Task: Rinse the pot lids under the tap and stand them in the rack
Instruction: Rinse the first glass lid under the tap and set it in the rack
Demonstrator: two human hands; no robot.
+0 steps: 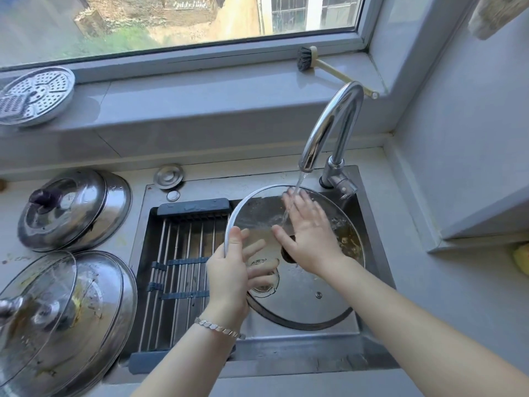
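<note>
We see the glass lid held tilted over the right half of the sink. Its white rim comes close to the rack, which spans the sink's left half. The lid's far edge sits just under the spout of the tap, at the sink's back right corner, and only a narrow gap shows toward the sink's right wall.

The left grip curls round the lid's left rim, thumb on our side, fingers showing through the glass. The right grip lies flat and spread on the glass, holding nothing, with the water running over its fingertips.

A dark knob is mostly hidden under that palm. Yellowish bits in the sink beyond the lid are hard to make out.

On the desk left of the sink rest steel lids and, nearer us, soiled lids cut off by the frame. Behind the sink the windowsill carries a brush and a steamer tray.
</note>
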